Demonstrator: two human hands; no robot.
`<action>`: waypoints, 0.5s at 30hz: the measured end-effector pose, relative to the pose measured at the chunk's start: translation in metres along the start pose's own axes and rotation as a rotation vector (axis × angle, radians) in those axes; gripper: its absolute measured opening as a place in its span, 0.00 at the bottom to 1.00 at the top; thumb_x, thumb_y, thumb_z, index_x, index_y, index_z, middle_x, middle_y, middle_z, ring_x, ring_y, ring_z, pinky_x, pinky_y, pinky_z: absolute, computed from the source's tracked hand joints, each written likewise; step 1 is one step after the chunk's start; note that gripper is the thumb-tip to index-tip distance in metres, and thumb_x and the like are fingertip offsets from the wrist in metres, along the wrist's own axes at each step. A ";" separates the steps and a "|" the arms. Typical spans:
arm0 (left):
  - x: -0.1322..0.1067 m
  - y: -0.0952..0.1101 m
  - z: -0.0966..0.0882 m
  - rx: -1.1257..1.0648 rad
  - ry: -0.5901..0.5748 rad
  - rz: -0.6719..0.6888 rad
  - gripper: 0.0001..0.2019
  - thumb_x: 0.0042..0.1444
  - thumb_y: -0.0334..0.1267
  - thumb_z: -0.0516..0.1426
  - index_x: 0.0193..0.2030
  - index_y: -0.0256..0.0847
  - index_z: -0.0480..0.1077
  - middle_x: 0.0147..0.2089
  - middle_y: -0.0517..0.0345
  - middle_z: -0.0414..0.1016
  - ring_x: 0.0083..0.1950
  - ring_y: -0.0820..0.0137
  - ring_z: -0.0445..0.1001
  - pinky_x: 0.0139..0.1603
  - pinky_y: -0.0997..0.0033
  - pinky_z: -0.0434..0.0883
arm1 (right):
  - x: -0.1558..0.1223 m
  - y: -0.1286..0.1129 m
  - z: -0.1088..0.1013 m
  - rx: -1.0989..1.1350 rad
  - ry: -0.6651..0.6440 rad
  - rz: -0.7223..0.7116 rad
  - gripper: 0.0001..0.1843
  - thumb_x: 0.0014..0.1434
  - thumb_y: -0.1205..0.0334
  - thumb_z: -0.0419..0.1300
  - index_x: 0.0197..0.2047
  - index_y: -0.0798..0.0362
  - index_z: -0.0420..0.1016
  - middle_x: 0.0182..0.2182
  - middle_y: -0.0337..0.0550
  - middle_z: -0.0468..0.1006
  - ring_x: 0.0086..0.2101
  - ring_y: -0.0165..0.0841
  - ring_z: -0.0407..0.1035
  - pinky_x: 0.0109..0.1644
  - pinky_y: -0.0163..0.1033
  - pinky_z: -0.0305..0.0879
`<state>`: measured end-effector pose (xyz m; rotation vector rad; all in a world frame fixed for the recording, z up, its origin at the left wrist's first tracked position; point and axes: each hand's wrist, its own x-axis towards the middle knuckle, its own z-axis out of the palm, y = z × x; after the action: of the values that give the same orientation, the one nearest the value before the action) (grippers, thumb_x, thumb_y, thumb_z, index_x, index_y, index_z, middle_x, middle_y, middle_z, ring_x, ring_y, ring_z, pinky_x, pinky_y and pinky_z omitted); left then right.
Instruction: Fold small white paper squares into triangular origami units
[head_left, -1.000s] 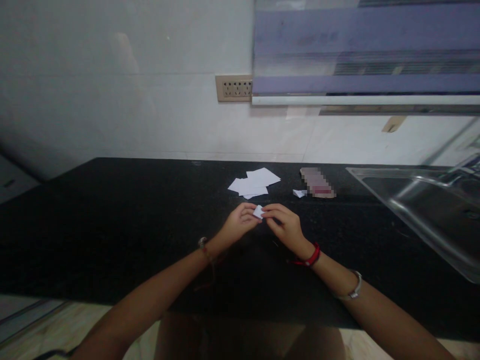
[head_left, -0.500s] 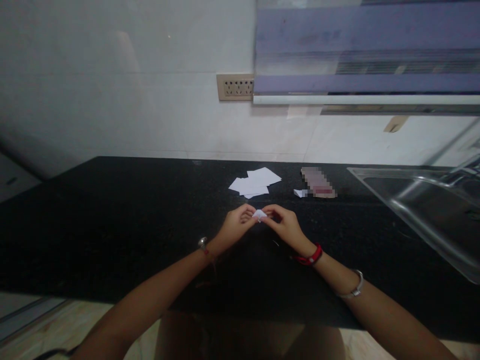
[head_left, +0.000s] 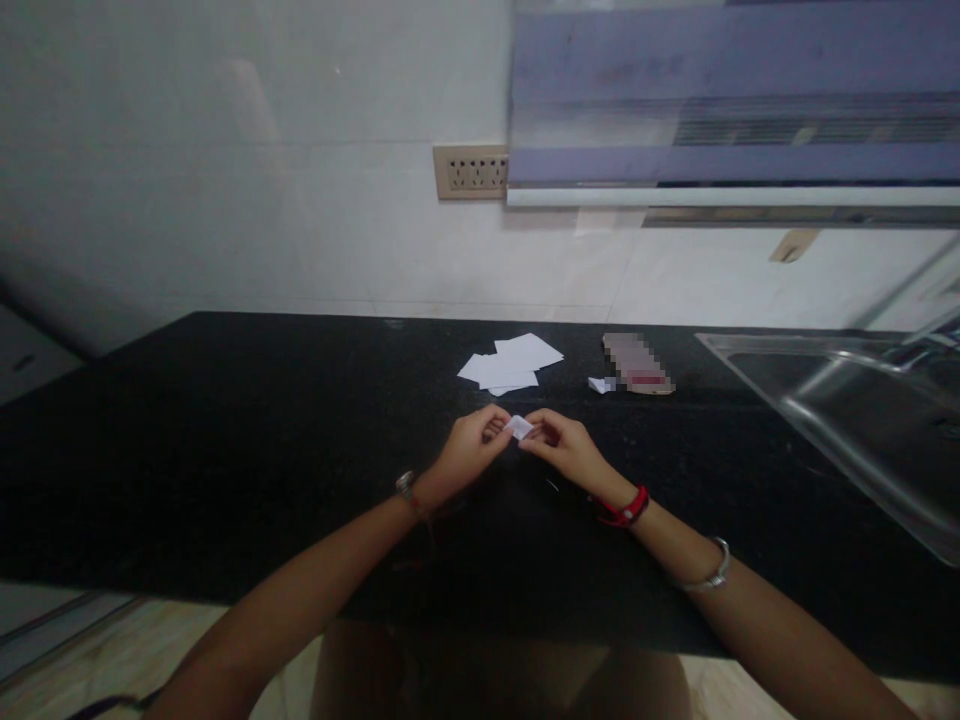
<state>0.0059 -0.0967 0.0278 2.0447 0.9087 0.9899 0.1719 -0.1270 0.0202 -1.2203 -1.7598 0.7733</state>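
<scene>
A small folded piece of white paper (head_left: 519,427) is held between my two hands, just above the black countertop (head_left: 300,430). My left hand (head_left: 474,442) pinches its left side between thumb and fingers. On the other side, my right hand (head_left: 564,442) has its thumb and fingertips at the paper's right edge. Several loose white paper sheets (head_left: 517,360) lie overlapping just beyond my hands. Farther right sits a little folded white paper piece (head_left: 598,385), against a blurred flat pinkish object (head_left: 637,362).
A steel sink (head_left: 862,420) with a faucet is set into the counter at the right. The tiled wall (head_left: 300,220) rises behind, with a socket panel (head_left: 472,173) and a purple-grey panel (head_left: 637,90) on it.
The folded paper between my hands has changed from a triangular outline to a more diamond-like one. My right thumb has shifted slightly down at its edge. The sheets beyond have stayed put.
</scene>
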 end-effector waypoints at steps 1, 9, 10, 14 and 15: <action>0.000 0.001 0.000 -0.007 -0.003 -0.010 0.03 0.50 0.33 0.53 0.32 0.37 0.64 0.30 0.61 0.70 0.31 0.75 0.69 0.32 0.77 0.66 | 0.000 -0.001 0.000 -0.007 -0.003 0.008 0.10 0.48 0.63 0.59 0.35 0.55 0.67 0.27 0.39 0.71 0.27 0.28 0.66 0.31 0.32 0.61; 0.001 -0.003 0.000 -0.139 -0.075 -0.030 0.08 0.52 0.40 0.51 0.31 0.37 0.64 0.29 0.61 0.67 0.30 0.75 0.66 0.31 0.77 0.64 | -0.001 -0.007 0.001 0.044 0.012 -0.022 0.08 0.49 0.65 0.57 0.35 0.54 0.65 0.25 0.36 0.69 0.26 0.26 0.64 0.30 0.31 0.60; 0.001 -0.003 0.000 -0.137 -0.068 -0.031 0.08 0.52 0.40 0.51 0.30 0.37 0.64 0.28 0.62 0.66 0.30 0.76 0.66 0.30 0.77 0.63 | -0.001 -0.007 0.001 0.054 0.004 -0.023 0.08 0.49 0.65 0.57 0.35 0.54 0.64 0.24 0.36 0.69 0.25 0.26 0.64 0.29 0.31 0.60; 0.002 0.000 -0.002 -0.119 -0.075 -0.034 0.08 0.51 0.40 0.51 0.28 0.36 0.63 0.26 0.63 0.65 0.28 0.76 0.64 0.29 0.77 0.61 | -0.001 -0.007 0.000 0.094 -0.053 -0.028 0.10 0.49 0.64 0.57 0.37 0.54 0.63 0.27 0.37 0.69 0.27 0.26 0.64 0.30 0.31 0.61; 0.002 0.000 -0.002 -0.114 -0.081 -0.035 0.08 0.52 0.40 0.51 0.28 0.36 0.63 0.26 0.63 0.64 0.28 0.76 0.63 0.29 0.77 0.61 | -0.002 -0.007 0.000 0.099 -0.071 -0.024 0.11 0.49 0.63 0.57 0.37 0.54 0.63 0.28 0.37 0.69 0.28 0.26 0.64 0.31 0.31 0.61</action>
<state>0.0050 -0.0948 0.0294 1.9523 0.8238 0.9122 0.1693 -0.1312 0.0260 -1.1162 -1.7683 0.8886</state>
